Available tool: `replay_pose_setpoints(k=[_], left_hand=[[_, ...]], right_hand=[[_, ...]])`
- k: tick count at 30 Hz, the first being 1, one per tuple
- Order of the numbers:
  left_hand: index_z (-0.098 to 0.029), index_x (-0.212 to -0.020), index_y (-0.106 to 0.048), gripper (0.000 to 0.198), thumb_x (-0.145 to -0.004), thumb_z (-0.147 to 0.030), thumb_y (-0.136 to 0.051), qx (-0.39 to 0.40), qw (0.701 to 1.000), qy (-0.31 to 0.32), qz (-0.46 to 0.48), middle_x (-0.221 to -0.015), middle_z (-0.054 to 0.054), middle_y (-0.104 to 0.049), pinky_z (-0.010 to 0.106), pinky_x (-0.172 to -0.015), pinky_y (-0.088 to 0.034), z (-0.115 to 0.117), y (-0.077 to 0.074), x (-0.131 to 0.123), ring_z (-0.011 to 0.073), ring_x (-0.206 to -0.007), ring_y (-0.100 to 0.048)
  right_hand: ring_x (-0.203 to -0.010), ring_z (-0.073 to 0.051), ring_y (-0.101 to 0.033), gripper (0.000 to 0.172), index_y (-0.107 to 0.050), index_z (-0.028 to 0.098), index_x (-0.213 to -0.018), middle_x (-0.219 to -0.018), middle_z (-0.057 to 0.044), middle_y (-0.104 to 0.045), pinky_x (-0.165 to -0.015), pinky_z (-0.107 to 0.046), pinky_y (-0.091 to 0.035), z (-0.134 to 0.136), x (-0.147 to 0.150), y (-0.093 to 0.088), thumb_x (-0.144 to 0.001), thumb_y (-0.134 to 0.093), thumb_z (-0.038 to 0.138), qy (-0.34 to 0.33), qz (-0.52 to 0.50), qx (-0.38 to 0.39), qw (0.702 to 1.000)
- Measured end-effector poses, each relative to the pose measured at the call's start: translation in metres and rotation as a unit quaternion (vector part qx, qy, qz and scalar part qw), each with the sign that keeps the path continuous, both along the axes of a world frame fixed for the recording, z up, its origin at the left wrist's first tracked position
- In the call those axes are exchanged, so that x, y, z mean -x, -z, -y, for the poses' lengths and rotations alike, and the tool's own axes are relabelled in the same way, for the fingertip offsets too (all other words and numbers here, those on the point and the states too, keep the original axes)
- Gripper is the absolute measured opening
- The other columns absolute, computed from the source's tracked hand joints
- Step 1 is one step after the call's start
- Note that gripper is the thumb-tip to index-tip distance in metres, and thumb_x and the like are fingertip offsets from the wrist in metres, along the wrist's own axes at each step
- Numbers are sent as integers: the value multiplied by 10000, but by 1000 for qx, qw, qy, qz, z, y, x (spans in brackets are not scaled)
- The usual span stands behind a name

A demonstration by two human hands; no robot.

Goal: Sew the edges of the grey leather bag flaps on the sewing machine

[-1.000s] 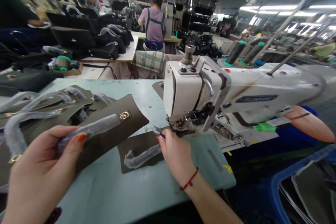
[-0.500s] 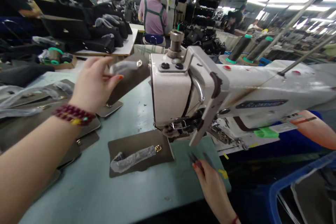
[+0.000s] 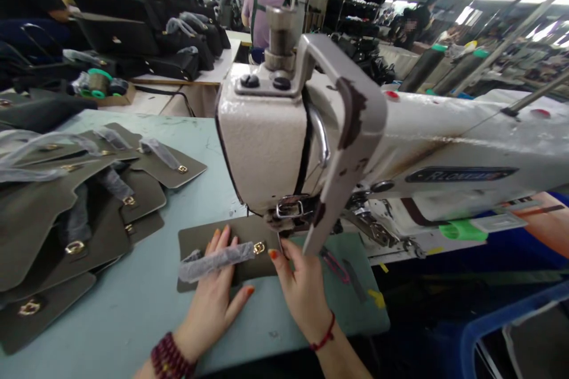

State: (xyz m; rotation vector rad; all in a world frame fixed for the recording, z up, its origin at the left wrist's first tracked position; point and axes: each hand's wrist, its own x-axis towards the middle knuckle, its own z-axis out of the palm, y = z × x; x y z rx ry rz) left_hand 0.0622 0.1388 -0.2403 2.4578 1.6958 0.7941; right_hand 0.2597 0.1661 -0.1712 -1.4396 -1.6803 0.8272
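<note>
A grey-brown bag panel (image 3: 262, 269) lies under the head of the white sewing machine (image 3: 262, 148). Across it runs a handle strap (image 3: 217, 263) wrapped in clear plastic, with a gold buckle (image 3: 259, 247) at its right end. My left hand (image 3: 217, 296) rests flat on the panel, fingers spread and partly beneath the strap. With thumb and fingers my right hand (image 3: 302, 284) grips the panel's right edge, close to the presser foot, where the fingertips are partly hidden. Just right of that hand, pink-handled thread snips (image 3: 336, 266) lie on the table.
Similar panels with wrapped straps (image 3: 102, 207) are heaped on the left of the pale green table (image 3: 133, 320). A blue bin (image 3: 471, 331) stands at the lower right. Thread cones (image 3: 422, 68) rise behind the machine. A person (image 3: 262, 6) sits at another station beyond.
My left hand has let go of another panel on the left pile and come down onto the one at the machine. My right hand has put down the snips and moved to this panel's edge.
</note>
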Motion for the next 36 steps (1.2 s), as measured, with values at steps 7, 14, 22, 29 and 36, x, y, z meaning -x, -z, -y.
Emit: replay_pose_setpoints(k=[7,14,22,29,36], left_hand=[[-326,-1437,-414,585,-893,-491,-551,-32,978,160,-126,-1330,129,-563,522,-906,-485,-80,-87,18,339,-1098,-564],[-309,-1353,-540,484,-907,-496,-522,-23,975,113,-188,-1317,126,-577,530,-883,-457,-65,-114,9,359,-1076,-556],[-294,-1253,-607,416,-914,-500,-480,-36,975,103,-196,-1090,122,-641,531,-787,-477,-72,-112,6,365,-978,-544],[-275,-1154,-651,405,-871,-546,-550,-30,979,96,-176,-915,100,-646,487,-761,-449,-77,-114,5,339,-878,-561],[-233,-924,-702,335,-859,-540,-585,-41,976,154,-151,-865,88,-640,406,-707,-453,-83,-112,12,295,-811,-598]], right_hand=[[-565,-101,-411,417,-553,154,-701,-606,16,-495,-526,-221,-259,-1,26,-3,-1013,-409,390,27,-115,35,992],[-579,-101,-369,433,-487,156,-659,-603,26,-425,-535,-228,-249,1,24,-1,-996,-408,416,47,-138,71,987],[-633,-130,-459,466,-514,164,-633,-591,8,-442,-585,-221,-347,-7,22,2,-991,-404,441,58,-138,74,986],[-671,-157,-514,458,-599,168,-676,-597,-11,-489,-602,-222,-410,-13,22,1,-979,-423,463,67,-143,76,985],[-632,-136,-477,470,-584,155,-694,-631,-2,-488,-623,-222,-416,-5,14,-2,-991,-389,463,11,-203,81,976]])
